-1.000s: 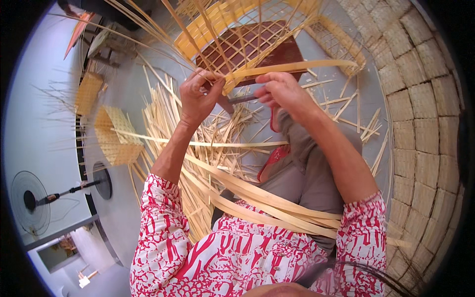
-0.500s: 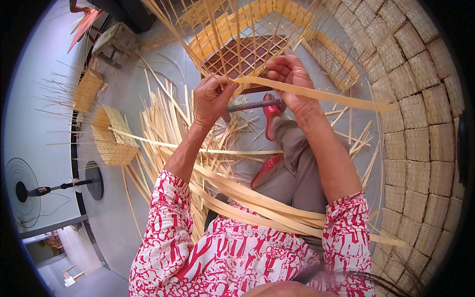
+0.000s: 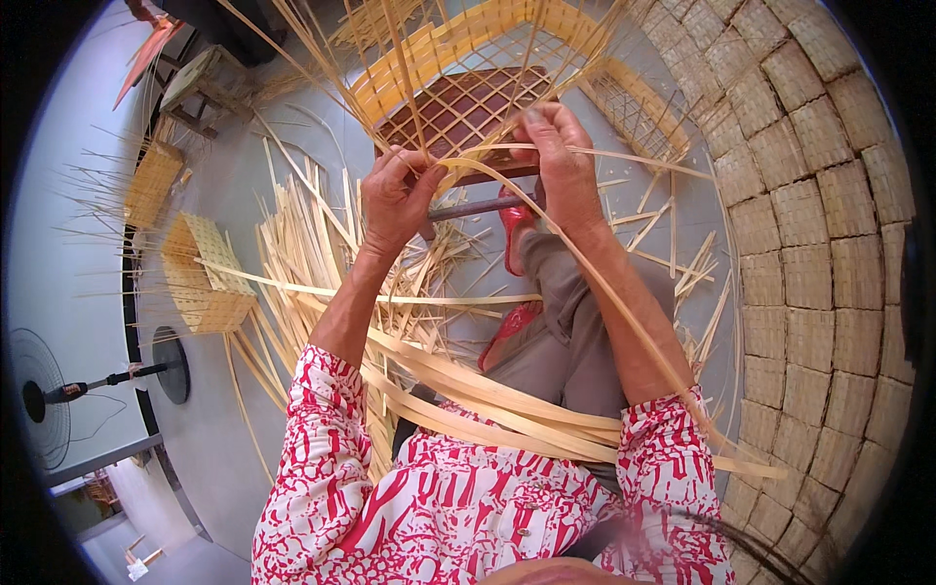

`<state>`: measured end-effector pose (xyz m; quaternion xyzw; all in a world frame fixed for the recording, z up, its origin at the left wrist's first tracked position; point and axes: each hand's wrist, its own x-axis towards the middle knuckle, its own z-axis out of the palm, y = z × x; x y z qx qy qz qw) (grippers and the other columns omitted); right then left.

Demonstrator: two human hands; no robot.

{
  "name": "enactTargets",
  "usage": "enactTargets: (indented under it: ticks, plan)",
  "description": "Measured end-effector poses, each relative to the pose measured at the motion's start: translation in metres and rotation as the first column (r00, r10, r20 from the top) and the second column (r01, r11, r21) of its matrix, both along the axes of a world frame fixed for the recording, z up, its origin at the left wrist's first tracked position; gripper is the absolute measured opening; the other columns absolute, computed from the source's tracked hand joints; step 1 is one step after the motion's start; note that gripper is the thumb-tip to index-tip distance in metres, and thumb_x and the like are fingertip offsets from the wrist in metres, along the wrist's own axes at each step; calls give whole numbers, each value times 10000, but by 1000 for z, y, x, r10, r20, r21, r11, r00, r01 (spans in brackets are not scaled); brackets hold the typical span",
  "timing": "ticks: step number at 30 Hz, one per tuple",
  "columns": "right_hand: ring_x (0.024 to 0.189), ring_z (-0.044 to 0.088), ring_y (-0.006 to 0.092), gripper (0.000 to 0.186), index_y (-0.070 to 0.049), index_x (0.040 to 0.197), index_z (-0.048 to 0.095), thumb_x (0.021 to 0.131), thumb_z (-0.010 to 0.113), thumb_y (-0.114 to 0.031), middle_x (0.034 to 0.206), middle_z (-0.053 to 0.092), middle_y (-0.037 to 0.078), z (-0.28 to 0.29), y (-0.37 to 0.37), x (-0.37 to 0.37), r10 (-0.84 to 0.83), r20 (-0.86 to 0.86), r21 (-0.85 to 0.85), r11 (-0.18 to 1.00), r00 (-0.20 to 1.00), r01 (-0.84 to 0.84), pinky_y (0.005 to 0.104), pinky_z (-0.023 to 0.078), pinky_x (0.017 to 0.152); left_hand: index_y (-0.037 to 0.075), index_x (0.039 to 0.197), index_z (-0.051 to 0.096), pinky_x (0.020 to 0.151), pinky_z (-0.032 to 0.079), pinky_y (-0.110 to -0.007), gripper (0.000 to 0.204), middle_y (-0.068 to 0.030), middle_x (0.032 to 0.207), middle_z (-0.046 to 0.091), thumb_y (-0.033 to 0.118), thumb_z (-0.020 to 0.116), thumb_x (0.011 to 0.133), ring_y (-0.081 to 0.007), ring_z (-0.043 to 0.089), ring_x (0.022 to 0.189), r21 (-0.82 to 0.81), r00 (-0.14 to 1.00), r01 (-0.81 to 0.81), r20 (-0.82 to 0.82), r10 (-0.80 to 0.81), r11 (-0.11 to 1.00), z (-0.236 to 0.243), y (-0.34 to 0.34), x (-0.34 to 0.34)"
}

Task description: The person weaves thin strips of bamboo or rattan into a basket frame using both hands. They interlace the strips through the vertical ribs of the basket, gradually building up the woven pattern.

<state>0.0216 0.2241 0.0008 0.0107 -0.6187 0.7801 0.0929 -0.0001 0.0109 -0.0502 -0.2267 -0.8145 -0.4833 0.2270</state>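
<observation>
My left hand (image 3: 400, 190) pinches a long pale bamboo strip (image 3: 603, 278) at the near edge of an open lattice basket (image 3: 458, 97) with upright stakes. The strip arches rightward and hangs down over my right forearm. My right hand (image 3: 561, 161), fingers curled, grips thin strips at the basket's near right side. The basket rests on a red-brown board (image 3: 505, 83), with a dark bar (image 3: 466, 208) below it. A bundle of long strips (image 3: 487, 419) lies across my lap.
Loose strips (image 3: 292, 244) cover the floor at left, beside two partly woven baskets (image 3: 200, 278) (image 3: 151, 180). A standing fan (image 3: 39, 400) and a wooden stool (image 3: 205, 88) are further left. Another woven piece (image 3: 634, 107) lies at back right. Stacked woven squares (image 3: 809, 244) line the right side.
My right hand rose to the basket and closed its fingers. The long strip swung from sticking out rightward to hanging down along my right forearm, and a thinner strip now shows pointing right.
</observation>
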Motion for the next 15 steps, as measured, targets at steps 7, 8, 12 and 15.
enactTargets:
  ticks: [7, 8, 12, 15]
  plan:
    - [812, 557, 102, 346, -9, 1216, 598, 880, 517, -42, 987, 625, 57, 2, 5, -8, -166, -10, 130, 978, 986, 166, 263, 479, 727, 45, 850, 677, 548, 441, -284, 122, -39, 693, 580, 82, 786, 812, -148, 550, 602, 39, 1000, 17, -24, -16, 999, -2, 3, -3]
    - [812, 556, 103, 337, -6, 1206, 600, 882, 519, -49, 982, 624, 57, 1, 6, -7, -133, 7, 95, 987, 991, 132, 265, 480, 728, 45, 851, 682, 547, 440, -281, 120, -36, 690, 580, 82, 788, 810, -144, 548, 601, 51, 1000, 6, -17, -5, 999, -6, 4, -1]
    - [825, 569, 94, 258, -12, 1141, 627, 909, 564, -106, 973, 631, 48, 9, 3, -9, -88, -77, 192, 976, 993, 101, 263, 481, 715, 56, 870, 735, 567, 445, -270, 109, -15, 671, 600, 98, 802, 794, -133, 555, 628, -16, 1000, -17, -20, 16, 1000, 7, 4, 0]
    - [810, 599, 81, 174, -35, 984, 629, 944, 638, -204, 941, 654, 46, -2, 10, -11, -81, -35, 173, 981, 996, 85, 251, 487, 657, 53, 865, 742, 589, 448, -268, 102, -14, 688, 619, 90, 802, 792, -130, 559, 649, -62, 1000, 6, 22, -5, 998, 4, 3, -5]
